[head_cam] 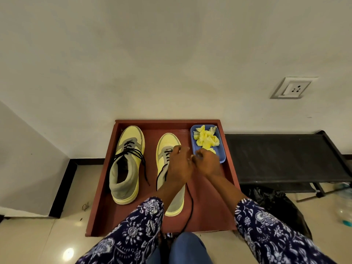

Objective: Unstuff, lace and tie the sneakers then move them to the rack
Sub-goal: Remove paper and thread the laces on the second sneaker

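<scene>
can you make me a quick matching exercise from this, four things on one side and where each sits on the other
Things:
1. left sneaker
2. blue tray
3. black rack
4. wall socket

Places:
A. on the floor, right of the red tray
B. far right corner of the red tray
C. on the wall, upper right
D. left side of the red tray

Pairs: 1-D, 2-B, 3-A, 4-C

sleeves (133, 231): navy w/ white floral print | trousers (188, 248): blue denim
</scene>
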Available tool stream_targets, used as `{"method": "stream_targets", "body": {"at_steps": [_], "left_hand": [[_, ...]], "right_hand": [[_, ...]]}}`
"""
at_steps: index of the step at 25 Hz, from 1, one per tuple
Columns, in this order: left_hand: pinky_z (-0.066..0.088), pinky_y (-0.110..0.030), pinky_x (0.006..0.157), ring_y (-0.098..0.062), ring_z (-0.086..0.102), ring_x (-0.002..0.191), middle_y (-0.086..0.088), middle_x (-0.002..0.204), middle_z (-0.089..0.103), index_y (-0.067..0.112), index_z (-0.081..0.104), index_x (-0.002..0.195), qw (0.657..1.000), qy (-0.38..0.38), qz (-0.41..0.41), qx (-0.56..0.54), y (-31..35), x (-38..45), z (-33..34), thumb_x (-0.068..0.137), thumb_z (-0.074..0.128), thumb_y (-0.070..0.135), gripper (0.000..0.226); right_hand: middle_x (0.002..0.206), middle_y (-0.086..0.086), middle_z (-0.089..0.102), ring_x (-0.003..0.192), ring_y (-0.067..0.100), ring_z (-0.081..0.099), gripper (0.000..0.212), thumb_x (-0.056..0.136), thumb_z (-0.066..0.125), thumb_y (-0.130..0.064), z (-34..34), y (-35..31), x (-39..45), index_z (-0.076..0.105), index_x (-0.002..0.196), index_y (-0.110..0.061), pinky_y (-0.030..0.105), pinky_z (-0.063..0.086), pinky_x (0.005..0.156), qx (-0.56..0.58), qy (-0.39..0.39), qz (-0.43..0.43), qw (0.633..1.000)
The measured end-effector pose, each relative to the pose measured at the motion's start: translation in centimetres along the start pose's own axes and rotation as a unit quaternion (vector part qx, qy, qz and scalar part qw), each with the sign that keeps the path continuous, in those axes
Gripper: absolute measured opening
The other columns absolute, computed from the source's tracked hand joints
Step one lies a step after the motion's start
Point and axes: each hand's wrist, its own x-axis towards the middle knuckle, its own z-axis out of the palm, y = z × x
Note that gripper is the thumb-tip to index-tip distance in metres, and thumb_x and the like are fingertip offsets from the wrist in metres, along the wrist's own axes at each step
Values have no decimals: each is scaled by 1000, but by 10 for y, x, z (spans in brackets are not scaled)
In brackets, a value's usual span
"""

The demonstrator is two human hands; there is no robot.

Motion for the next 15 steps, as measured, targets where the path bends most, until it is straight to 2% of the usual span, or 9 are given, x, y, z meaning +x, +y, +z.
{"method": "stream_targets", "body": {"at_steps": [3, 6, 8, 12, 15], "left_hand": [[34, -22, 85, -26, 49, 113, -14, 122, 51, 1, 53, 119, 999, -49, 7, 1, 10, 14, 18, 84, 47, -4, 36], [33, -24, 94, -27, 47, 119, -15, 129, 50, 1, 51, 125, 994, -106, -8, 17, 14, 28, 37, 86, 48, 0, 39], [35, -30, 97, -30, 48, 118, -18, 125, 54, -1, 55, 120, 988, -147, -7, 41, 13, 36, 50, 85, 49, 0, 36], [37, -38, 91, -36, 50, 112, -22, 116, 57, -4, 55, 107, 976, -196, -2, 94, 12, 45, 65, 84, 50, 2, 25], [38, -38, 90, -36, 50, 112, -22, 119, 56, -4, 53, 111, 972, -213, -7, 99, 14, 51, 72, 85, 47, 1, 27]], "right_hand": [[115, 19, 64, 106, 32, 59, 32, 93, 52, -19, -12, 17, 15, 59, 115, 2, 37, 45, 91, -23, 9, 19, 1000], [118, 18, 63, 110, 31, 57, 30, 91, 54, -15, -21, 33, 24, 59, 116, 2, 33, 42, 90, -45, 23, 34, 998], [121, 17, 61, 112, 30, 55, 35, 90, 57, -18, -22, 43, 31, 56, 121, -1, 32, 42, 92, -72, 8, 45, 996], [124, 14, 58, 113, 31, 54, 37, 91, 54, -22, -20, 51, 41, 53, 126, -10, 39, 45, 92, -119, -20, 54, 991], [125, 11, 57, 118, 29, 51, 31, 95, 45, -18, -15, 51, 45, 53, 124, -14, 44, 39, 96, -163, -50, 59, 984]]}}
